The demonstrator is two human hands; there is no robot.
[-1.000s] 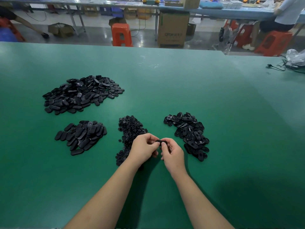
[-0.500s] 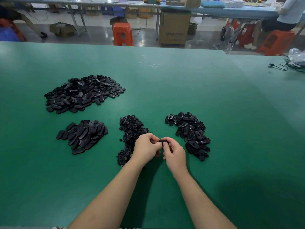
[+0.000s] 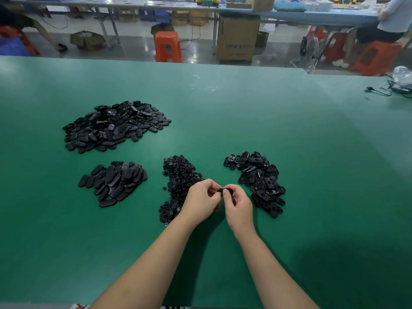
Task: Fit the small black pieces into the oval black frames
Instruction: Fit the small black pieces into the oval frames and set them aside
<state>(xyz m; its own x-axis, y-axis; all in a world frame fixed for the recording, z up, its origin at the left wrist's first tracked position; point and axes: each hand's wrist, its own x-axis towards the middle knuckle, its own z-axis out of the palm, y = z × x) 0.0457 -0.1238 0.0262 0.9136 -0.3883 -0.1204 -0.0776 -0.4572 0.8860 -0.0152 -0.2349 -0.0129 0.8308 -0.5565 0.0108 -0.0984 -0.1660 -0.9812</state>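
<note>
1. Both hands meet above the green table (image 3: 289, 152), near its front, between two heaps.
2. Left hand (image 3: 201, 200): fingers curled, thumb and fingertips pinching the left end of one black oval frame (image 3: 225, 191).
3. Right hand (image 3: 238, 205): fingers curled, thumb on top of the same frame, pinching its right end.
4. Frame is held in the air between both hands, mostly hidden by the fingers; cannot tell if a small piece is already in it.
5. Small pieces heap (image 3: 178, 184): a long narrow heap of tiny black parts, just left of and partly under the left hand.
6. Frames heap (image 3: 259, 181): oval frames with holes, just right of the right hand, lying on the table.
7. Near-left heap (image 3: 113, 182): smooth black oval parts, well left of the small pieces.
8. Far-left heap (image 3: 113, 127): bigger heap of black oval parts, behind the near-left one.
9. All four heaps are apart from each other.
10. Behind the table: orange stool (image 3: 167, 46), cardboard box (image 3: 237, 40), long blue bench (image 3: 312, 15).
11. Far right: a seated person (image 3: 394, 18) at the bench, on an orange stool.
12. Right table edge: black cable (image 3: 383, 91) and a clear plastic bag (image 3: 403, 78).
</note>
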